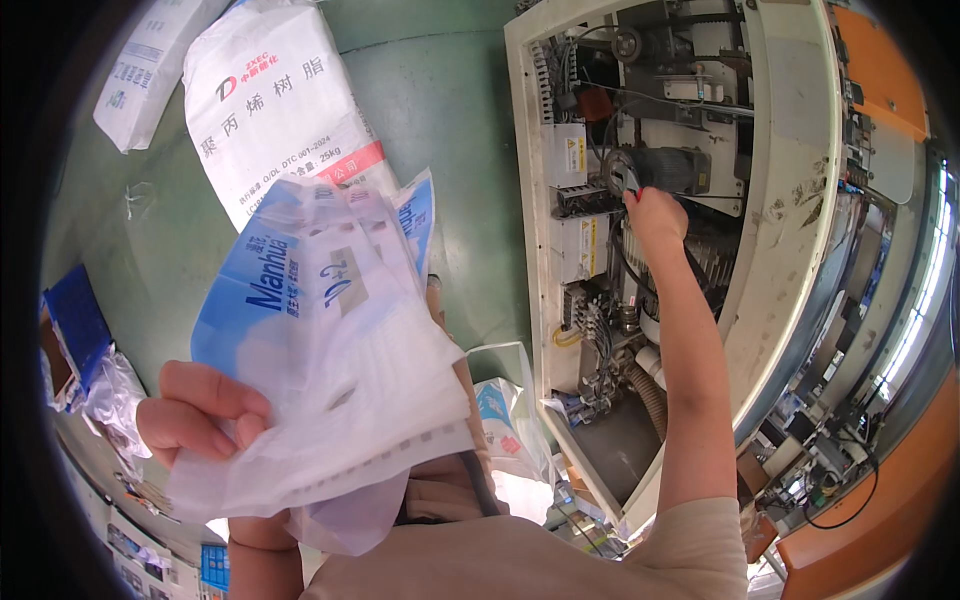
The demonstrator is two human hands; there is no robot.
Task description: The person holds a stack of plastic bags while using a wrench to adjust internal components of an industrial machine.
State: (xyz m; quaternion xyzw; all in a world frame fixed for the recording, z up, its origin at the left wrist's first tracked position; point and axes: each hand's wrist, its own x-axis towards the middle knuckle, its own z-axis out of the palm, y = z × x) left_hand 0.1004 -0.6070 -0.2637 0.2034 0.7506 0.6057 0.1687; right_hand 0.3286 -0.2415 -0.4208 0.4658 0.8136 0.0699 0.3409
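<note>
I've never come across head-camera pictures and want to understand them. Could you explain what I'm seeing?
Of course. There is no robot here: a person works with two bare hands. The picture comes from the left one of two fisheye cameras worn on the head, looking down, so straight edges bend toward the rim.

The left hand grips a bunch of blue-and-white plastic film. The right hand reaches into an open machine cabinet, near a dark motor. Its fingers close on a small item with some red; what it is, I can't tell.

Beyond the film, a large white sack with a red band is on the green floor, and another white sack is at the upper left.
</note>
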